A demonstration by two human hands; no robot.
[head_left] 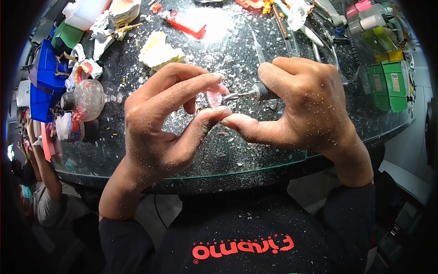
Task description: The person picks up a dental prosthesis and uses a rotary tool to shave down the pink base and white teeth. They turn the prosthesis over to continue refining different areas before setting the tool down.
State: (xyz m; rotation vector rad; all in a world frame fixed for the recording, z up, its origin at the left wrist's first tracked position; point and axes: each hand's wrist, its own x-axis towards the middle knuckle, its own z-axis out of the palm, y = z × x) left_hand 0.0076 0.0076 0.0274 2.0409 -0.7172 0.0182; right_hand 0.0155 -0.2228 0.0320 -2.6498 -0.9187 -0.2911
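Observation:
Between the thumb and fingers of my left hand [159,116] is a small pink acrylic denture piece [214,97], partly hidden by the fingertips. My right hand [303,102] grips a rotary handpiece [264,92], whose metal bur [233,96] points left, right at the pink piece. The tip of my right thumb meets the left thumb below the piece. Pale dust and shavings cover both hands. Beyond the left hand a cream plaster cast [159,51] lies on the dark tabletop [264,160].
A red-handled tool [186,25] lies at the back. Tweezers [257,43] and a brown-handled tool [280,23] rest behind my right hand. A glass jar [89,100] and blue bin [45,75] stand left, a green box [394,84] right. Another person's arm [45,169] shows far left.

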